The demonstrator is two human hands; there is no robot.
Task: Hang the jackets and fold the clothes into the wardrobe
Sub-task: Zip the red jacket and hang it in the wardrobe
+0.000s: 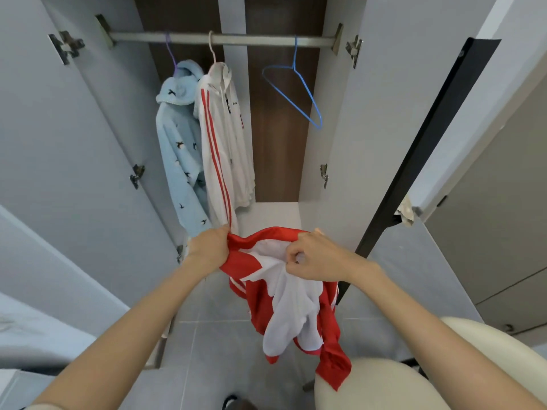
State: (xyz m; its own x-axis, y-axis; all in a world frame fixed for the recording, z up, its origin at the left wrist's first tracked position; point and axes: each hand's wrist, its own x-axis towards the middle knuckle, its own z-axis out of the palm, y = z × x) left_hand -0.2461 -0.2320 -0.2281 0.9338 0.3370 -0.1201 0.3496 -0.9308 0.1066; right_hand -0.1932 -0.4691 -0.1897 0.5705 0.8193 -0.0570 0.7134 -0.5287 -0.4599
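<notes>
A red jacket with white lining (291, 303) hangs between my hands in front of the open wardrobe. My left hand (208, 250) grips its red edge at the left. My right hand (318, 257) pinches the white lining at the collar. On the metal rail (251, 39) hang a light blue hooded jacket with small birds (180, 143) on a purple hanger and a white jacket with red stripes (225, 143) on a white hanger. An empty blue wire hanger (299, 90) hangs to the right of them.
Both grey wardrobe doors (68, 137) stand open at left and right. A white shelf (270, 214) forms the wardrobe floor. A cream rounded chair (399, 377) is at the lower right; the jacket's hem touches it. A dark door frame (420, 161) runs along the right.
</notes>
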